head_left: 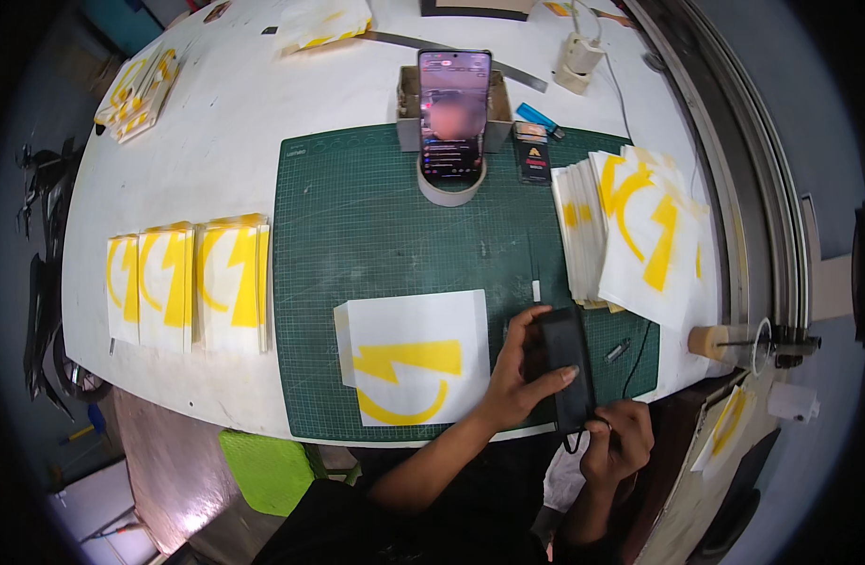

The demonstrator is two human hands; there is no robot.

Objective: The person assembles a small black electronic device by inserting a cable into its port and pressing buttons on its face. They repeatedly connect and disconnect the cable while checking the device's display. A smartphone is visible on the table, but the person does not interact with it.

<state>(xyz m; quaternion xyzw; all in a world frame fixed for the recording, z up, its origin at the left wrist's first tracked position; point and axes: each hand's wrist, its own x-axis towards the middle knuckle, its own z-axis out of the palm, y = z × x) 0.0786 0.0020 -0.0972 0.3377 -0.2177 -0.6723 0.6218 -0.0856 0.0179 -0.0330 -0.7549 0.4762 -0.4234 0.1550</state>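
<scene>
A black slab-shaped device (569,377), perhaps a power bank, is held over the right front of the green cutting mat (385,217). My left hand (519,381) grips its left side, thumb across the top face. At the near end, my right hand (621,441) is closed with its fingers pinched together beside a short black cord loop (572,444); whether it grips the cord or the device's edge is hard to make out. To the left of my left hand lies a white paper sheet (418,325) with a yellow print and a folded left flap.
A lit phone (454,113) leans in a tape roll (451,193) against a grey box (407,132). Printed paper stacks (640,226) stand at right, more paper bundles (230,282) at left. A lighter (538,119), steel ruler (451,52) and plug adapter (577,64) lie farther back.
</scene>
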